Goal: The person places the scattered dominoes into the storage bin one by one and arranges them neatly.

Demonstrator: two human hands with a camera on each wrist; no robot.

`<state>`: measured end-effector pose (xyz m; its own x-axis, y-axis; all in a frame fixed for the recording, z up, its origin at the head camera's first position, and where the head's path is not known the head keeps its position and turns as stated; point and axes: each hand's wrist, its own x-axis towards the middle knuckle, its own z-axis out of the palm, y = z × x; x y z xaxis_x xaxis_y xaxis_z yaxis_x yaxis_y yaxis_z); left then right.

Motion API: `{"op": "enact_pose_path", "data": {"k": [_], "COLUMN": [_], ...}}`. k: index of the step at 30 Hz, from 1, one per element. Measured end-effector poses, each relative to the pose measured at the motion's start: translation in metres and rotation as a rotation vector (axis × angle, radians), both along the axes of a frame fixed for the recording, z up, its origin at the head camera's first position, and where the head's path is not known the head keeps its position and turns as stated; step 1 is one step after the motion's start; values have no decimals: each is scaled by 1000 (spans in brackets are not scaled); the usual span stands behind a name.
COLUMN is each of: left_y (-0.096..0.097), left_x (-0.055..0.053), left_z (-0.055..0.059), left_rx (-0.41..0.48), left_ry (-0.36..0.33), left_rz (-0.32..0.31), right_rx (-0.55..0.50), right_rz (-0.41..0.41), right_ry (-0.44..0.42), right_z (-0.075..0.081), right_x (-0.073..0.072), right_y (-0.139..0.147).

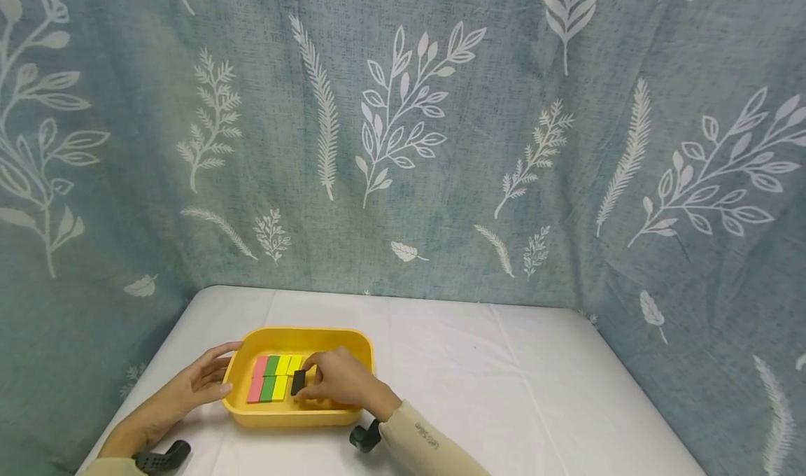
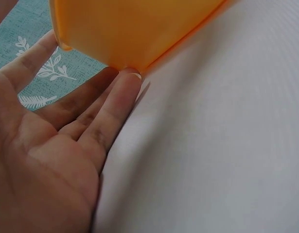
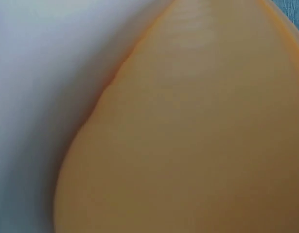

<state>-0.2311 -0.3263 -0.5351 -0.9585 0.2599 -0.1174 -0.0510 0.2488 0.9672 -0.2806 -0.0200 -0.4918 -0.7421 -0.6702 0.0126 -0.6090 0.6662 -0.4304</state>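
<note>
A yellow plastic tub stands on the white table. Inside, at its left, lie two rows of flat rectangular blocks: pink, green and yellow. Between thumb and fingertips my right hand pinches a black block, just right of the yellow ones, reaching in over the tub's near right side. My left hand is at the tub's left end, fairly straight fingers against its outer wall. The right wrist view is filled by the tub's outer wall; the right hand is out of sight there.
White cloth covers the table, which extends right of the tub. A blue-green curtain with white leaf prints hangs behind and at both sides. Dark wrist devices sit near the tub's front edge.
</note>
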Motion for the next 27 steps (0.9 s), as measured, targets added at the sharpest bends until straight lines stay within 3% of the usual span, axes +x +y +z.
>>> {"op": "enact_pose_path", "data": {"k": [5, 27], "left_y": [-1, 0], "left_x": [0, -1], "left_z": [-3, -2], "left_rx": [8, -3], "left_ry": [-5, -2], "left_rz": [-1, 10], "right_rx": [21, 130], "right_rz": [19, -40], "right_ry": [10, 92], "right_z": [-3, -8], "right_x": [1, 6], "right_y": [-7, -18]}}
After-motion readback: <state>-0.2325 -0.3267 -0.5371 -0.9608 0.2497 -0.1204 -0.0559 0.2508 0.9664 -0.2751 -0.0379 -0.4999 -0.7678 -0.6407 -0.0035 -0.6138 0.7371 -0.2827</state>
